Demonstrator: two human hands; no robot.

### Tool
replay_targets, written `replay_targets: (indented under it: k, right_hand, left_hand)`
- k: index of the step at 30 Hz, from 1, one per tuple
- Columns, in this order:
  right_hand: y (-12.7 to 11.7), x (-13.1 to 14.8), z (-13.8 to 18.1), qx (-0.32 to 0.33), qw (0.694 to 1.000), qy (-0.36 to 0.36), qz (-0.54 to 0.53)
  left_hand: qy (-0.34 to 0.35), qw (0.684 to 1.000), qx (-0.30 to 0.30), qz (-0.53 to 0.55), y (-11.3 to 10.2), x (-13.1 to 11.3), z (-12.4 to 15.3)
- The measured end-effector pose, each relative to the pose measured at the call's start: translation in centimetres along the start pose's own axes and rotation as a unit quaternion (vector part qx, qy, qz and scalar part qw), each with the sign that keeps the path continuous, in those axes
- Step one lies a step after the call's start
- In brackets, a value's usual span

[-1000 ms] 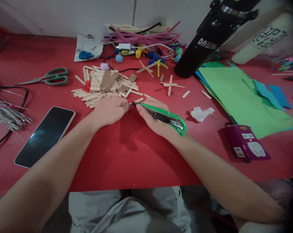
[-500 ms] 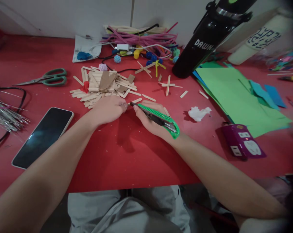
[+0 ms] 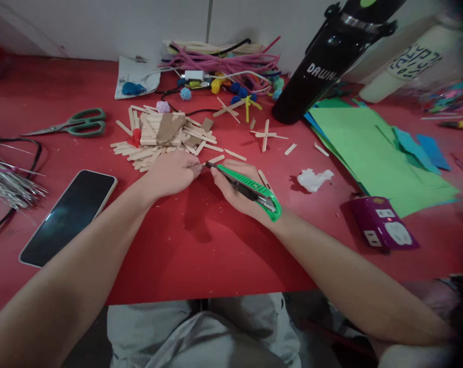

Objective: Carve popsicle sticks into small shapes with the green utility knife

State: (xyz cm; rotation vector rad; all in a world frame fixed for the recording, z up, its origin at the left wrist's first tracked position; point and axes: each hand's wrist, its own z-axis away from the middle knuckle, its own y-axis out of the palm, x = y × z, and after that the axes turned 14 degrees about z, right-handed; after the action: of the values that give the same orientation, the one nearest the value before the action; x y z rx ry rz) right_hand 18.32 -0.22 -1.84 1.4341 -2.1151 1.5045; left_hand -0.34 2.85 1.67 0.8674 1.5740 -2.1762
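A green box cutter (image 3: pixel 250 186) lies slantwise in my right hand (image 3: pixel 235 184), its dark tip pointing up and left toward my other hand. Fingers closed in a pinch, my left hand (image 3: pixel 173 171) is just left of that tip; whatever small thing it holds is too hidden to name. Just behind my left hand is a pile of wooden craft sticks (image 3: pixel 142 158), with pieces of brown cardboard (image 3: pixel 170 129) on top. Crossed craft sticks (image 3: pixel 266 135) lie farther back, right of the pile.
A phone (image 3: pixel 70 214), scissors (image 3: pixel 83 122) and a bundle of silvery wires (image 3: pixel 8 179) are at left. On the right are a black bottle (image 3: pixel 319 66), green paper sheets (image 3: pixel 377 148), crumpled white tissue (image 3: pixel 314 180) and a purple socket box (image 3: pixel 384 222). Pink pipe cleaners (image 3: pixel 223 61) lie behind.
The rear end of the box cutter has shifted very slightly left and down in my right hand. My left hand stays almost where it was.
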Motion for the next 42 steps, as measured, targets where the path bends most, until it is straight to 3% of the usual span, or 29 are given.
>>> replay_targets:
  k: [10, 20, 25, 29, 35, 42]
  right_hand:
    - [-0.2, 0.3, 0.0, 0.002, 1.000, -0.005, 0.012]
    - [-0.3, -0.2, 0.5, -0.044, 0.995, 0.084, -0.025]
    - [-1.1, 0.1, 0.5, -0.019, 0.990, 0.140, -0.027]
    - [-1.2, 0.5, 0.2, -0.046, 0.987, 0.152, -0.008]
    - [-1.4, 0.9, 0.2, -0.020, 0.989, 0.146, -0.014]
    - [-1.4, 1.1, 0.0, -0.047, 0.987, 0.153, 0.005]
  left_hand:
    - [0.003, 1.000, 0.003, 0.008, 0.0, 0.1, 0.0]
    - [-0.004, 0.999, -0.015, -0.049, 0.3, 0.0, 0.0]
    - [-0.004, 0.999, -0.022, -0.044, 0.3, -0.1, 0.2]
    - [0.002, 0.999, -0.018, -0.027, 0.2, 0.0, 0.2]
    - [0.003, 1.000, -0.010, -0.017, 0.2, 0.0, 0.2]
    - [0.019, 1.000, -0.012, -0.013, 0.2, 0.4, 0.0]
